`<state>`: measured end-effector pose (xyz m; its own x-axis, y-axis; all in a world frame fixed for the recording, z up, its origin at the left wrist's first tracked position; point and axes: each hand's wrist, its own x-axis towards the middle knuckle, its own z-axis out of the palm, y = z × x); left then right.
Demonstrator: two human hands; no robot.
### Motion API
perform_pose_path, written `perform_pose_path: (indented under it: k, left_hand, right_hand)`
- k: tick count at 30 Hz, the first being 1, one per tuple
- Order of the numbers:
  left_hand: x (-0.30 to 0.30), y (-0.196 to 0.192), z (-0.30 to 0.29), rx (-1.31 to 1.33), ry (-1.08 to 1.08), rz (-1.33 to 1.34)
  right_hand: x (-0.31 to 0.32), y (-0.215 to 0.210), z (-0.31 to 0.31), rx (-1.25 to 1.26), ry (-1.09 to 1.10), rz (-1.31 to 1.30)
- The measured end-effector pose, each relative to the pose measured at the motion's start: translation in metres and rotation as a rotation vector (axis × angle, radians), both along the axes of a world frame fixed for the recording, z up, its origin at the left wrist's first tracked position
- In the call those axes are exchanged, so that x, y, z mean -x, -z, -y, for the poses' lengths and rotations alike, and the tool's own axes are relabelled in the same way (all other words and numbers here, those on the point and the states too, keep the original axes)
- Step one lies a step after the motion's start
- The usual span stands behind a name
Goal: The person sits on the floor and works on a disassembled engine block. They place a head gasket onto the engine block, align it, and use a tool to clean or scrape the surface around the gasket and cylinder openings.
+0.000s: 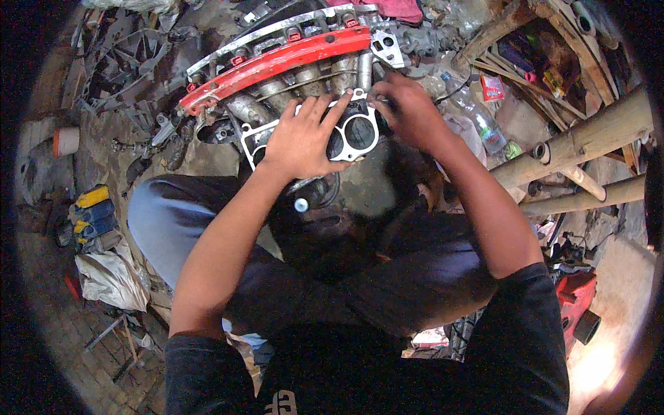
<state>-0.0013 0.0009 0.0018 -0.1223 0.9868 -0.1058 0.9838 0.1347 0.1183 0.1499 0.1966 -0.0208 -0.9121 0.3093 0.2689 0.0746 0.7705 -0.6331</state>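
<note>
A metal engine intake manifold (309,81) lies on the ground in front of my crossed legs, its pale flange (351,153) with large round openings turned up toward me. Across its far side runs a bright red bar (277,57). My left hand (302,142) rests on the flange with fingers spread, covering its middle. At the flange's right end, my right hand (409,112) is closed, fingers pinched together beside the metal. Whatever sits between those fingers is dark and too unclear to name. Below the flange is a round blue-white cap (301,205).
Metal parts (131,66) crowd the ground at the far left. A clear plastic bottle (490,133) lies right of my right arm, beside a wooden frame (577,149). A white sack (114,280) lies left of my knee. A red part (575,294) is at the right.
</note>
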Motion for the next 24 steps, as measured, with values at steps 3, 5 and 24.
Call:
perform_pose_path:
  k: [3,5,24]
  left_hand:
    - [0.001,0.001,0.001,-0.003,0.003,0.0]
    - [0.0,-0.001,0.0,0.014,-0.003,0.003]
    - [-0.002,0.0,-0.001,0.005,-0.005,0.001]
  right_hand:
    - [0.002,0.007,-0.005,0.0,-0.052,0.014]
    - [0.003,0.004,-0.007,-0.025,-0.068,0.08]
    - [0.003,0.007,-0.001,-0.053,-0.012,0.061]
